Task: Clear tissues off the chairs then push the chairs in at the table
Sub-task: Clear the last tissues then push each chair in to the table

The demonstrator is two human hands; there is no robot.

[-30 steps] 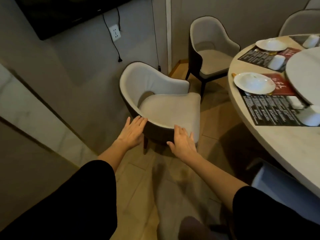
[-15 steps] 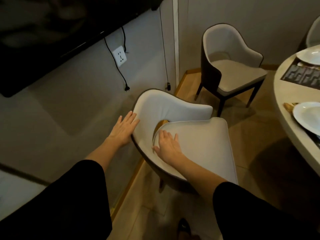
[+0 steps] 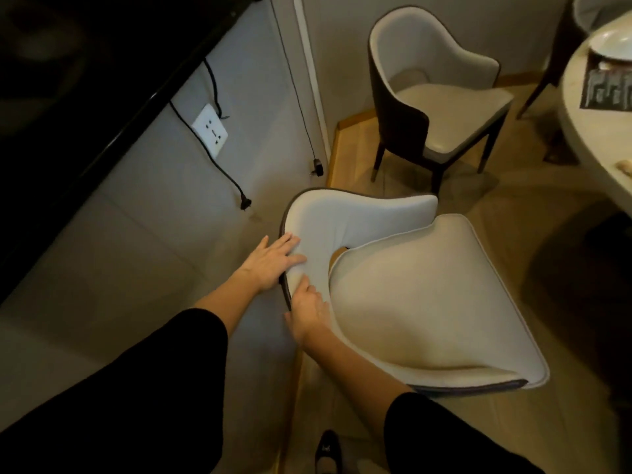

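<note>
The near chair, with a cream seat and a dark outer shell, stands right below me with its curved backrest towards the wall. My left hand lies over the top rim of the backrest, fingers spread on the inner padding. Just below it, my right hand grips the same rim where the backrest meets the seat. I see no tissue on this seat. A second chair of the same kind stands farther back, its seat bare, turned towards the round table at the right edge.
The wall is close on the left, with a socket, a loose hanging plug and a dark screen above. The table carries a plate and a dark placemat. My shoe is beside the chair.
I have stepped closer and now look down over the chair. My left hand went from beside the backrest onto its rim; my right hand slid from the seat to the rim.
</note>
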